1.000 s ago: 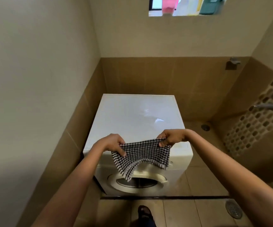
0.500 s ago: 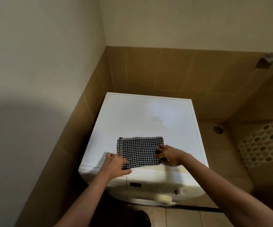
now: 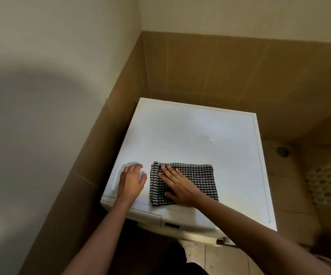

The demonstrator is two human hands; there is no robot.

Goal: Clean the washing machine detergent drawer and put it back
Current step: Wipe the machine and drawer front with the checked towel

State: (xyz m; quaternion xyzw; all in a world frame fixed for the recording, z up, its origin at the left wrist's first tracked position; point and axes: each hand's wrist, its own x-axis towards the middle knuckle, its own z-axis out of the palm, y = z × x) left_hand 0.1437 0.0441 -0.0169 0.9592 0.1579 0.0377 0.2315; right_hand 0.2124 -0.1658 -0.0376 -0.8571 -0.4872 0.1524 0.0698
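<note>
Straight, slightly spread fingers of the right hand press flat on a folded checked cloth. Just beside it, the left hand rests on the washing machine top, its fingers relaxed and holding nothing. The detergent drawer sits closed in the front panel below the left hand, and a tiled wall stands close on the left.

The cloth lies on the washing machine near its front edge, left hand just beside it, right hand on it.
</note>
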